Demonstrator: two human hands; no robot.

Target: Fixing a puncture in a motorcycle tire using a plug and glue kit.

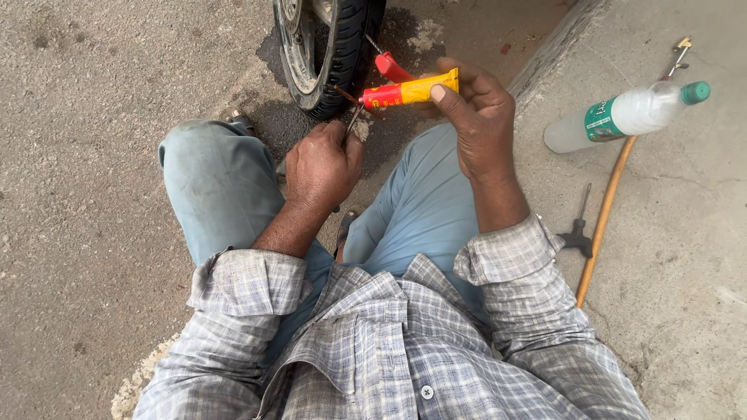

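Beside a ribbed rubber tyre [331, 47], right hand [478, 117] pinching crimped yellow-red tube [408, 91], left hand [323, 167] fisted around thin metal tool [352, 120].

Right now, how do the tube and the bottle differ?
The tube is small, red and yellow, and opaque; the bottle is larger, clear plastic with a green cap. The tube is held in the right hand, off the ground; the bottle lies on its side on the concrete, untouched. The tube's nozzle points at the tool tip in the left hand; the bottle's cap points away from the tyre. Both lie roughly horizontal.
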